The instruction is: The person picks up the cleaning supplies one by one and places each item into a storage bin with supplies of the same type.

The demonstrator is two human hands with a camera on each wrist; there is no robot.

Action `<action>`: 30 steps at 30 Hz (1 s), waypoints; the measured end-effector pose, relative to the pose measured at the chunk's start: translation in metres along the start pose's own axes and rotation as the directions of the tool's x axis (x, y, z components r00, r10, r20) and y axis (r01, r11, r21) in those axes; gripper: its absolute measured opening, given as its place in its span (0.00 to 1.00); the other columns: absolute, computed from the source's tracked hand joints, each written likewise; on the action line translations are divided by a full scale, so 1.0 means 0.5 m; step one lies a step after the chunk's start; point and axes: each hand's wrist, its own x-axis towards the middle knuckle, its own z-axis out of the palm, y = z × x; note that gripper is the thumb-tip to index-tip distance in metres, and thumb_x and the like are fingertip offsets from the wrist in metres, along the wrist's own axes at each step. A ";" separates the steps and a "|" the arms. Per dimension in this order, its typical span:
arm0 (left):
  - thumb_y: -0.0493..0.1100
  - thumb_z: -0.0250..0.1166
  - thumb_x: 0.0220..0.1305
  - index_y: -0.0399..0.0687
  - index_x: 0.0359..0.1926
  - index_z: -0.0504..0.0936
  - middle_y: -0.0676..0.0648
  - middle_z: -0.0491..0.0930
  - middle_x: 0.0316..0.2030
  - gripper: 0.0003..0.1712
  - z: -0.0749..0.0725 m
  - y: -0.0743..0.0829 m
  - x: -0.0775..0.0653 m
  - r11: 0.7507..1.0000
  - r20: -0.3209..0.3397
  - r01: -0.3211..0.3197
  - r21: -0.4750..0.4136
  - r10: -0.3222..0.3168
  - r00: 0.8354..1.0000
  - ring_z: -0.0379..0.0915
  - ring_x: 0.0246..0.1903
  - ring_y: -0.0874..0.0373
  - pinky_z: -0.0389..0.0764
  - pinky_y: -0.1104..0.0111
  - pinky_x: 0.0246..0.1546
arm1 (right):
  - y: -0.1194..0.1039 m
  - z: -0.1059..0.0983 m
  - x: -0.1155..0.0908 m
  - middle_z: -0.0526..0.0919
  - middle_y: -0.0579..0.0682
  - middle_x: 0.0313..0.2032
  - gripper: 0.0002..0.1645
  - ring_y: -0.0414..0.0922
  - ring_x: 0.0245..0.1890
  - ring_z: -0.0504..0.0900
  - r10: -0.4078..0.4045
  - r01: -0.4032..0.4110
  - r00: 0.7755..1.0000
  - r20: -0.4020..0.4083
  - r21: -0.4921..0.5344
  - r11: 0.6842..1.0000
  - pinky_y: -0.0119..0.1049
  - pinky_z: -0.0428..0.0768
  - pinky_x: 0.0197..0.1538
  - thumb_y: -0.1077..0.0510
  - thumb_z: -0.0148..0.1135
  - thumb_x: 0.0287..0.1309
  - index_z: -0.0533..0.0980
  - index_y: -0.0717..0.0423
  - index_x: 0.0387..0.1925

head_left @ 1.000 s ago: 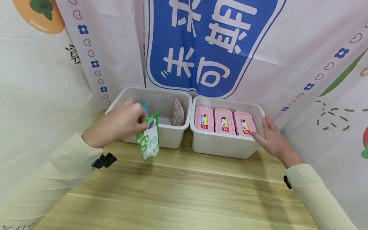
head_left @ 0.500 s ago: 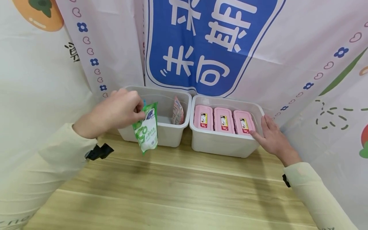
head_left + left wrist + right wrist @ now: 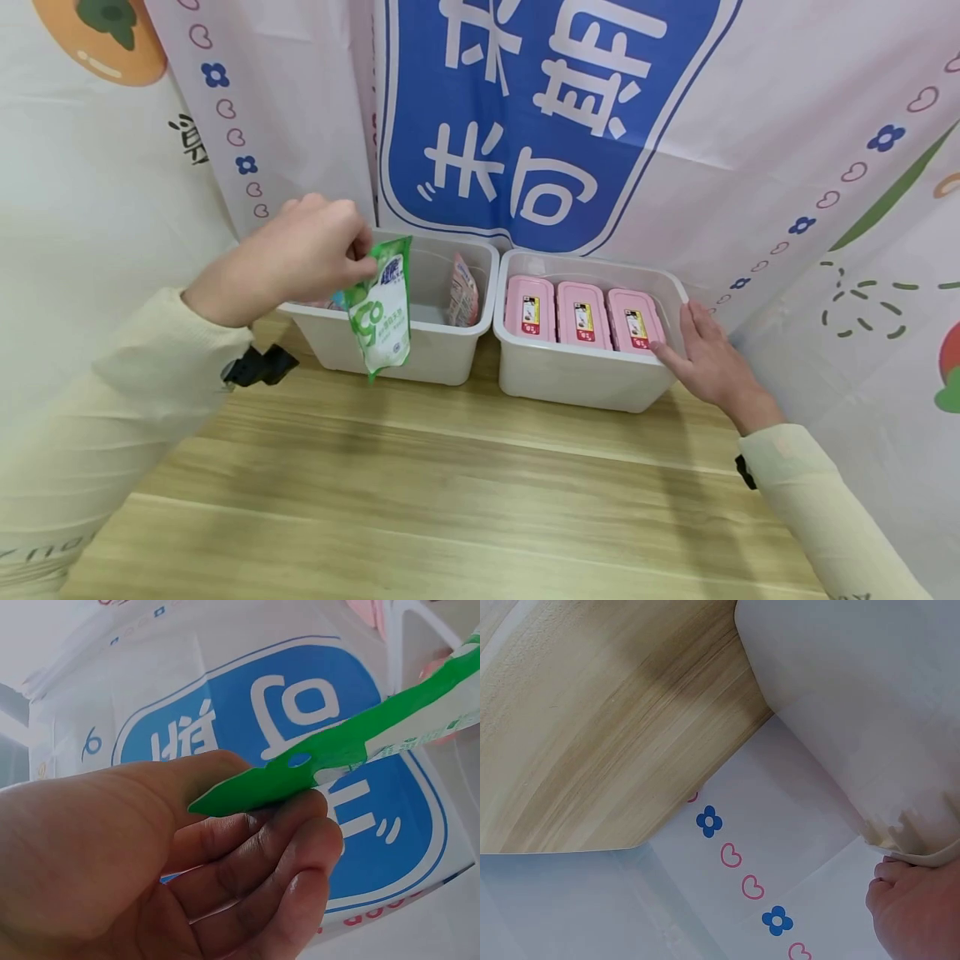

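Note:
My left hand (image 3: 296, 258) pinches the top edge of a green-and-white plastic pouch (image 3: 384, 312), which hangs in front of the left bin (image 3: 408, 354). In the left wrist view, thumb and forefinger grip the pouch's green edge (image 3: 277, 784). A pink pouch (image 3: 463, 293) leans upright at the bin's right end; bits of blue and pink packs peek out below my left hand. My right hand (image 3: 708, 358) rests on the right end of the right bin (image 3: 577, 379), fingers along its outer side and thumb over the front rim.
Several pink-lidded boxes, among them a middle one (image 3: 583, 315), stand side by side in the right bin. Both bins sit side by side at the back of a wooden table (image 3: 465, 492). A printed cloth (image 3: 300, 108) hangs behind and along both sides.
My left hand has risen and shifted slightly left, carrying the green-and-white pouch upward. My right hand stays at the right bin's end.

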 end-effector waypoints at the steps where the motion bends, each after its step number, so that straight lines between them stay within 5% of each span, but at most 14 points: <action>1: 0.40 0.64 0.70 0.42 0.29 0.88 0.47 0.82 0.23 0.12 -0.005 0.001 0.004 1.000 -0.002 0.002 0.001 -0.002 1.000 0.73 0.22 0.55 0.70 0.67 0.23 | 0.001 0.000 0.000 0.24 0.67 0.83 0.61 0.70 0.83 0.31 -0.001 0.001 1.000 0.000 0.000 1.000 0.74 0.43 0.79 0.27 0.38 0.77 0.28 0.66 0.82; 13: 0.40 0.62 0.73 0.39 0.40 0.90 0.41 0.86 0.36 0.11 -0.040 -0.001 0.063 0.999 0.017 0.053 0.006 -0.054 0.998 0.77 0.33 0.49 0.74 0.64 0.30 | 0.003 0.000 0.000 0.23 0.66 0.83 0.61 0.70 0.84 0.31 0.004 -0.004 1.000 -0.001 0.003 1.000 0.75 0.43 0.79 0.26 0.37 0.77 0.27 0.65 0.82; 22: 0.40 0.63 0.75 0.35 0.52 0.88 0.35 0.88 0.46 0.14 -0.030 -0.021 0.105 0.988 0.027 0.147 -0.051 -0.145 0.989 0.82 0.40 0.46 0.82 0.62 0.36 | 0.000 0.003 0.002 0.24 0.65 0.84 0.61 0.69 0.84 0.31 0.011 -0.011 1.000 -0.007 0.016 1.000 0.74 0.43 0.80 0.26 0.38 0.76 0.27 0.63 0.83; 30: 0.40 0.63 0.76 0.33 0.53 0.86 0.33 0.87 0.48 0.15 -0.014 -0.049 0.147 0.971 0.000 0.209 -0.118 -0.210 0.978 0.78 0.41 0.44 0.80 0.61 0.34 | 0.002 0.002 0.001 0.25 0.65 0.84 0.61 0.69 0.84 0.33 0.013 -0.013 1.000 -0.009 0.007 1.000 0.73 0.44 0.80 0.26 0.39 0.76 0.28 0.64 0.83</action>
